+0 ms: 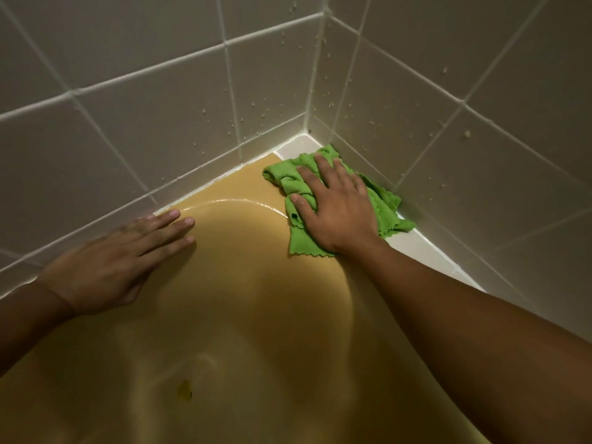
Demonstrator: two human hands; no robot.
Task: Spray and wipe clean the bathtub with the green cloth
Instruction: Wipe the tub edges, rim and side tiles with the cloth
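Green cloth sits bunched at 1 o'clock on the bathtub corner, with the right hand pressing it flat, fingers spread. The left hand lies flat and empty at 9 o'clock. The cloth's light and floppy and the tub looks slick, so I'd palm its middle.

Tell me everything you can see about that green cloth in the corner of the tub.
The green cloth is a bright lime, soft-looking fabric with a zigzag-cut edge. It lies crumpled into folds, not spread flat, on the corner rim of the yellow bathtub. It lies partly over the white ledge, close to where the tiled walls meet. The right hand presses down on its middle with spread fingers, hiding much of it.
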